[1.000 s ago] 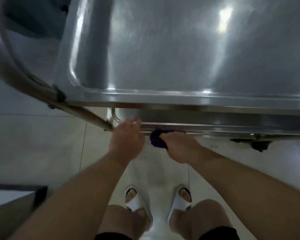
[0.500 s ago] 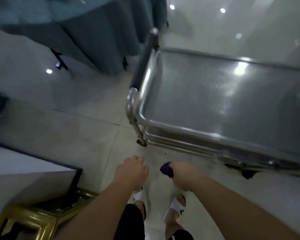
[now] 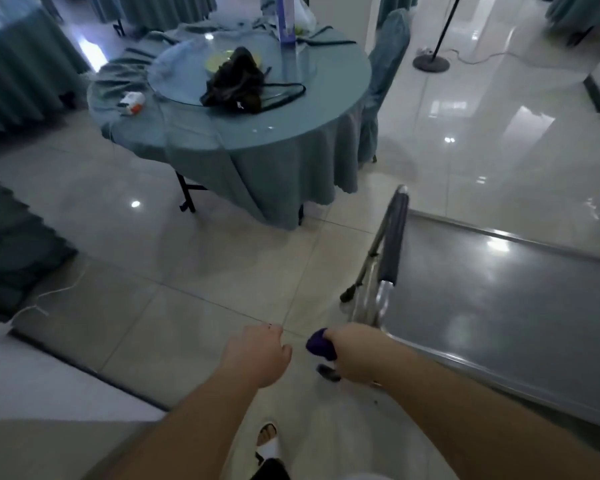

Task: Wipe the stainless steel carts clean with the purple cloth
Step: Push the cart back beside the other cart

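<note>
Two hands: both reach forward over the glossy tile floor, clear of the cart.
Left hand: fingers loosely curled downward, holding nothing.
Right hand: fist clenched round the purple cloth, a soft bunched wad poking out on its left side.
Cart: stainless steel, flat brushed top with raised rounded rim, just right of the right hand; dark padded handle on a tubular frame at its left end.
Round table: farther off, draped in teal cloth, with a crumpled black bag on top.
</note>
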`<move>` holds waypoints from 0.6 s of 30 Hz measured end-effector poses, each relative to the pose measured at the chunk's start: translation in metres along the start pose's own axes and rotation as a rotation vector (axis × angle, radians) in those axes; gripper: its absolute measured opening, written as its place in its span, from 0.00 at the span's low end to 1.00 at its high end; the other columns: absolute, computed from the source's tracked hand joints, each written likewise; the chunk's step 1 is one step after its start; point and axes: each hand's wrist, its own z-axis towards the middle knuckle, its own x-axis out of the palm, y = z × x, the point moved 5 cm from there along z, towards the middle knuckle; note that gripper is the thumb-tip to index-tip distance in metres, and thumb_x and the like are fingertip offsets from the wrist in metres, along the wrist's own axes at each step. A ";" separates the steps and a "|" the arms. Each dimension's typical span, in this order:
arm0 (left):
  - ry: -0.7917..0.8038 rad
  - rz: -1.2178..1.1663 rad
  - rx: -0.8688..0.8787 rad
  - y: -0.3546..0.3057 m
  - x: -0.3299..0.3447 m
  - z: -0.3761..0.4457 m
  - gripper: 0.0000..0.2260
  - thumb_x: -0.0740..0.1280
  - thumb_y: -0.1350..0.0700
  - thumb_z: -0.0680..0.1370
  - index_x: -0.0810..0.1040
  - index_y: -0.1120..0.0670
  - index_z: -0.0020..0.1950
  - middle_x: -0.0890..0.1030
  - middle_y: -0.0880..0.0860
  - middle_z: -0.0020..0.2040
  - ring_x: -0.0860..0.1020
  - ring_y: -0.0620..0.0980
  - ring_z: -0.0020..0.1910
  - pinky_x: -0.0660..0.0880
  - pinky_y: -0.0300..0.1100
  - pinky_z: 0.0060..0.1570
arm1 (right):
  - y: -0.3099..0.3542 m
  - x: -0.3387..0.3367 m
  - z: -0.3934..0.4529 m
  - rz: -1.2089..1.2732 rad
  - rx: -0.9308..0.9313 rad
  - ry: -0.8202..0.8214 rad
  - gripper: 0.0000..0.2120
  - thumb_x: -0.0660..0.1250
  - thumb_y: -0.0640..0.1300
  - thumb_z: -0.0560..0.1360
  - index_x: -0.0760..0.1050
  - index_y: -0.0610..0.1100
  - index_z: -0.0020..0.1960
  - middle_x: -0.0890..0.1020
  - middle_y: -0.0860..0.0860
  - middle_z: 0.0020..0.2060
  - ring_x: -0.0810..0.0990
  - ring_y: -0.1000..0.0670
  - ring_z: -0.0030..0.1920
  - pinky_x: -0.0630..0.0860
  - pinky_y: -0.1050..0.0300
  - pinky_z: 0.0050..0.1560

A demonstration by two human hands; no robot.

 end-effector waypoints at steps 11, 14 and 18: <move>-0.044 -0.055 -0.095 0.170 -0.110 0.051 0.22 0.55 0.43 0.86 0.69 0.50 0.77 0.74 0.52 0.73 0.74 0.56 0.70 0.74 0.54 0.66 | 0.109 -0.137 0.140 -0.110 0.012 -0.101 0.15 0.63 0.39 0.79 0.74 0.48 0.65 0.79 0.49 0.52 0.80 0.44 0.57 0.76 0.50 0.57; -0.029 -0.071 -0.116 0.188 -0.134 0.083 0.22 0.56 0.43 0.86 0.68 0.49 0.78 0.73 0.52 0.74 0.74 0.56 0.71 0.73 0.54 0.67 | 0.113 -0.167 0.178 -0.102 0.002 -0.127 0.14 0.63 0.40 0.79 0.75 0.48 0.63 0.79 0.51 0.49 0.80 0.44 0.55 0.79 0.46 0.59; -0.048 -0.065 -0.101 0.202 -0.177 0.141 0.23 0.57 0.44 0.85 0.68 0.50 0.78 0.73 0.54 0.75 0.73 0.57 0.72 0.72 0.53 0.66 | 0.097 -0.210 0.238 -0.063 -0.016 -0.142 0.14 0.63 0.42 0.79 0.75 0.53 0.63 0.71 0.58 0.38 0.78 0.47 0.47 0.80 0.49 0.51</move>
